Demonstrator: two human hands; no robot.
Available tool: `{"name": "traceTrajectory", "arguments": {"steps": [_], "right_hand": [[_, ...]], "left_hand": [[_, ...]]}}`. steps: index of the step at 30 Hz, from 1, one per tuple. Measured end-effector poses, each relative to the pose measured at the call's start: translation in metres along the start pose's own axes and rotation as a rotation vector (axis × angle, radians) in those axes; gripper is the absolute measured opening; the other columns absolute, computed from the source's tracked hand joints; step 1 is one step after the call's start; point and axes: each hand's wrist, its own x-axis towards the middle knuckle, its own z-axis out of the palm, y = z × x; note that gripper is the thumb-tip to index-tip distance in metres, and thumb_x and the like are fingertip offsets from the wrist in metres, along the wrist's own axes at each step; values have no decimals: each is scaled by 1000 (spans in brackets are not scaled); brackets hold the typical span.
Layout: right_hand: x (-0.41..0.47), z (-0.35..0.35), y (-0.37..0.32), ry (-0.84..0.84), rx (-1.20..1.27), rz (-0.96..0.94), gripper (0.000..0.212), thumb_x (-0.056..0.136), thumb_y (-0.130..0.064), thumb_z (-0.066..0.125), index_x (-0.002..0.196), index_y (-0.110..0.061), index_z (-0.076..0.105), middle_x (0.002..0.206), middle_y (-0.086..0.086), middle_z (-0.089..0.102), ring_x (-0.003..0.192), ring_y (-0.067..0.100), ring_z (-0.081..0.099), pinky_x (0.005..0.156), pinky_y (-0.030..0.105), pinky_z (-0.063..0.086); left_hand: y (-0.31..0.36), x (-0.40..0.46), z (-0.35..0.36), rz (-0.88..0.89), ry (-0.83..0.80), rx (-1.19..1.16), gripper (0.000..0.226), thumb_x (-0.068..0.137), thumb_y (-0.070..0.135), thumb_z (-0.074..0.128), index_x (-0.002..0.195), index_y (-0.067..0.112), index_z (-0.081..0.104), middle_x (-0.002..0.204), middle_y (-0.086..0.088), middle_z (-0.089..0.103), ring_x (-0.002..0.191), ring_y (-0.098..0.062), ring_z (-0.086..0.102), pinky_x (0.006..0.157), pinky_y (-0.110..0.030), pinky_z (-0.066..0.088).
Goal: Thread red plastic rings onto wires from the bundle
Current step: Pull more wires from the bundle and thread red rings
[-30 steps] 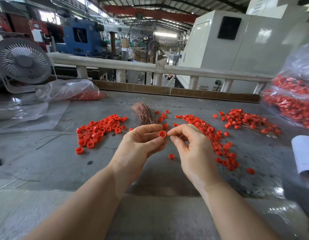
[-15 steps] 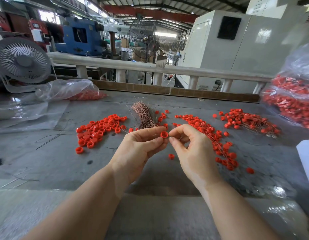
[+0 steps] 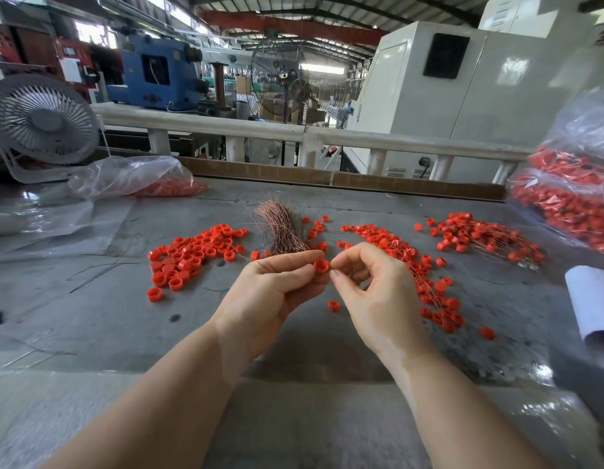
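Your left hand [image 3: 273, 292] is pinching a red ring [image 3: 321, 265] above the tabletop's [image 3: 107, 319] middle, bore facing right; your right hand [image 3: 375, 292] (closest to it) is seemingly pinching a wire, too fine to confirm.

grey table [image 3: 124, 319], red rings [image 3: 192, 255], wire bundle [image 3: 283, 228], probably copper

two bare forearms and hands; no sleeves, gloves or jewellery visible

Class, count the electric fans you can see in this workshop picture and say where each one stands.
2: a white desk fan at the table's far left, and a black pedestal fan beyond the railing, centre. Others may be hidden.
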Motion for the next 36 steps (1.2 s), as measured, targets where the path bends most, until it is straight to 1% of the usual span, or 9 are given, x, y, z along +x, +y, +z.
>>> {"name": "traceTrajectory", "arguments": {"steps": [2,5,9,18,21,24,27,31,36], "right_hand": [[0,0,0,-2,4,0,21,79,-5,68,72,-23,62,63,-12,60,66,5,55,57,19,46],[1,0,0,-5,0,-2,22,79,-4,68,72,-24,61,63,-12,60,66,5,55,57,18,45],[1,0,0,-4,3,-1,21,79,-4,68,72,-23,61,63,-11,60,66,6,55,56,18,45],[2,1,1,11,7,5,23,79,-4,69,70,-23,60,62,-12,60,67,5,55,58,20,44],[2,0,1,10,28,7,29,78,-2,68,69,-27,58,62,-12,59,66,2,55,57,14,43],[2,0,2,5,51,9,27,78,1,67,70,-24,59,62,-14,59,65,-1,55,58,9,42],[2,0,3,-10,53,10,26,79,1,66,72,-23,60,63,-17,59,68,-3,56,61,8,42],[2,0,3,-16,82,9,27,79,2,66,72,-24,60,63,-17,59,67,-5,56,62,7,42],[1,0,2,-22,150,31,30,80,1,67,72,-27,59,67,-12,62,65,-4,57,55,4,42]], "left_hand": [[1,0,0,-18,-2,-35,24,84,-7,51,81,3,72,75,-11,72,63,-14,68,62,-20,56],[1,1,1,-22,0,-32,22,85,-5,51,83,3,71,76,-11,72,64,-14,69,63,-20,57],[0,2,0,-28,13,-18,22,85,-7,51,85,4,71,76,-10,72,67,-14,69,63,-19,56],[1,2,2,-58,18,-91,26,84,-13,48,83,1,70,79,-14,72,70,-17,70,65,-20,57],[1,2,2,-61,14,-111,25,82,-14,49,84,-1,70,80,-15,72,71,-17,70,64,-20,57],[0,2,2,-58,4,-120,26,79,-14,50,79,0,72,81,-16,72,72,-18,71,64,-20,57],[0,2,2,-63,-5,-121,26,76,-12,52,75,1,74,80,-16,72,71,-18,71,62,-19,56],[0,1,0,-65,-14,-125,23,71,-10,55,73,1,74,80,-16,72,70,-18,71,61,-19,56],[-1,1,-1,-69,-35,-147,22,61,-5,57,73,1,75,79,-16,72,71,-18,71,61,-19,57]]}}
